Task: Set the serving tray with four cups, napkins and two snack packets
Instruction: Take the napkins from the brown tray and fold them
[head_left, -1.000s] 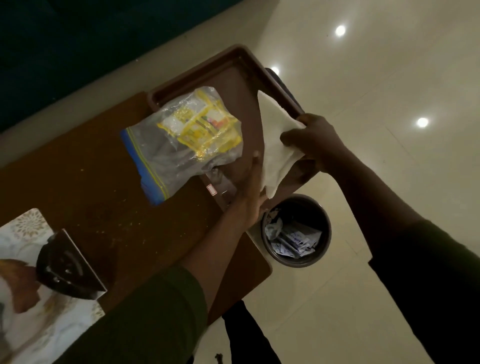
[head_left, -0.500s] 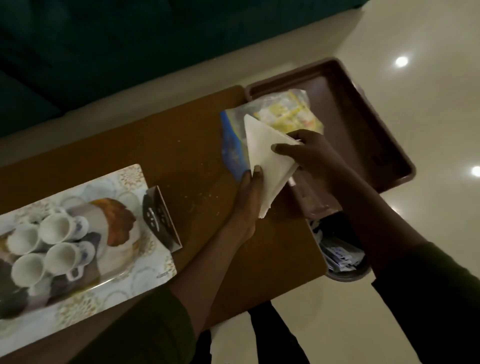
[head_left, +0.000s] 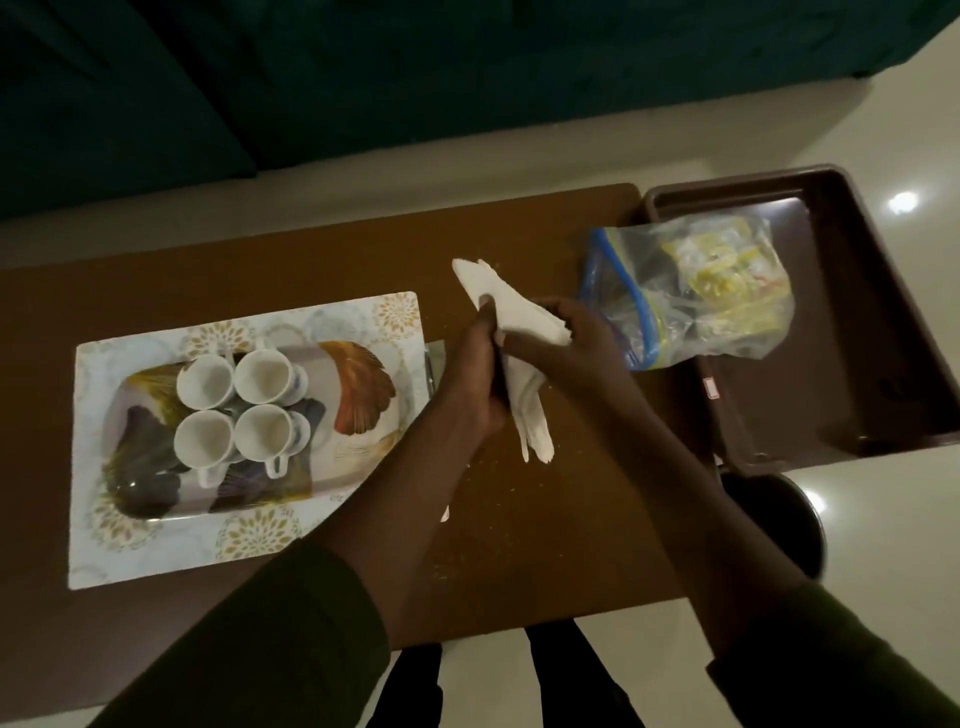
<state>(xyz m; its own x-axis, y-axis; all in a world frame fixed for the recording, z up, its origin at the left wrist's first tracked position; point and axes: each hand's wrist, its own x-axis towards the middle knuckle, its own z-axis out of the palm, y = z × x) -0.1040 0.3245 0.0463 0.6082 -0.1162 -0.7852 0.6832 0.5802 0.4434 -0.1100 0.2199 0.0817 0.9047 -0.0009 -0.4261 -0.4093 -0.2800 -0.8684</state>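
A patterned serving tray (head_left: 363, 322) lies on the left of the brown table (head_left: 545, 519). Several white cups (head_left: 262, 375) stand on it in a tight square group. Above the table's middle, my left hand (head_left: 472, 384) and my right hand (head_left: 576, 343) both hold white napkins (head_left: 519, 317), which are folded and hang down between them. A clear zip bag with yellow snack packets (head_left: 717, 270) lies at the right, half on the table and half in a dark brown tray (head_left: 857, 322).
A dark round bin (head_left: 789, 514) stands on the floor below the brown tray. A dark green sofa (head_left: 363, 78) runs along the far side. Crumbs are scattered on the table. A metallic edge (head_left: 434, 364) shows beside the serving tray.
My view has swung left from the brown tray and bin to the serving tray with cups. Both hands have carried the napkins left, from over the brown tray to the table's middle.
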